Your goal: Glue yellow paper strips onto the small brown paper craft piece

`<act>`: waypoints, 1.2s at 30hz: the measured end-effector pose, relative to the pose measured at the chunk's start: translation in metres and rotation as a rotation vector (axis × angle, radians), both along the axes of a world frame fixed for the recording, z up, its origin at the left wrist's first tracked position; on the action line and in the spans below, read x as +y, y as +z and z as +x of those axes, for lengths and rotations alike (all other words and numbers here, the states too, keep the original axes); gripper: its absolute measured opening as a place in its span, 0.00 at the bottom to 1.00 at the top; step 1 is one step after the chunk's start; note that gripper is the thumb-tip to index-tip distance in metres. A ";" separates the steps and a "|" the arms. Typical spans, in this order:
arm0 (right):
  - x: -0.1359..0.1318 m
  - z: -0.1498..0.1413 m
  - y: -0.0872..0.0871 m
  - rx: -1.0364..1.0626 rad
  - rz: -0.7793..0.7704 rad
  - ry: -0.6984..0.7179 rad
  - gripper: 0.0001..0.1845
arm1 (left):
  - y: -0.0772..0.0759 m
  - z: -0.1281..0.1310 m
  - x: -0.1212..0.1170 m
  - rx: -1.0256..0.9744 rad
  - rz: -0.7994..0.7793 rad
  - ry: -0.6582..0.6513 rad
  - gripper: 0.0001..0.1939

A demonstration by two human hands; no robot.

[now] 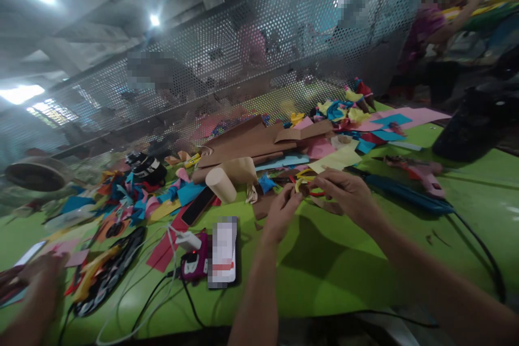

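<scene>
My left hand (281, 211) is closed, with a small yellow piece (300, 185) pinched at its fingertips above the green table. My right hand (349, 192) is close beside it, fingers bent and pressed together toward the same piece. Whatever lies between the right fingertips is hidden. Just behind the fingers are red and yellow loops (317, 193), perhaps scissor handles; I cannot tell whether a hand touches them. A brown strip (327, 206) lies under the right hand. Behind that sits a pale yellow sheet (336, 158).
Left of my hands are a lit phone (224, 251), a purple power socket (195, 265) with cables, and a cream roll (221, 185). To the right lie a blue corded tool (409, 194) and a pink glue gun (432, 181). Another person's hand (42, 281) rests at far left.
</scene>
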State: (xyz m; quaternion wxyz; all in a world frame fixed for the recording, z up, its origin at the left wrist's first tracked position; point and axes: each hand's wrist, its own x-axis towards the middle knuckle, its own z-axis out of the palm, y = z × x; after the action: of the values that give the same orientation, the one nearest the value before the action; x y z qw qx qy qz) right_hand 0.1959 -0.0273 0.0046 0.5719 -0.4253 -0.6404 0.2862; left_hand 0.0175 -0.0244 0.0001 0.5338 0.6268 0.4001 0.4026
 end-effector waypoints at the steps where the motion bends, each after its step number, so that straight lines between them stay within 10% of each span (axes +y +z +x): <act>1: -0.001 -0.001 0.000 -0.028 0.038 0.030 0.19 | 0.001 0.001 0.000 -0.011 -0.004 0.004 0.18; 36: -0.003 0.000 0.000 -0.194 0.171 0.006 0.06 | 0.002 0.000 -0.002 -0.183 -0.138 -0.006 0.19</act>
State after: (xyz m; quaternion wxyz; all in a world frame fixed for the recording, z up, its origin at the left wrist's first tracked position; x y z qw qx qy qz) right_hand 0.1954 -0.0305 0.0042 0.5407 -0.3986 -0.7161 0.1896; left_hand 0.0170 -0.0265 0.0024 0.6111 0.5503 0.3746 0.4282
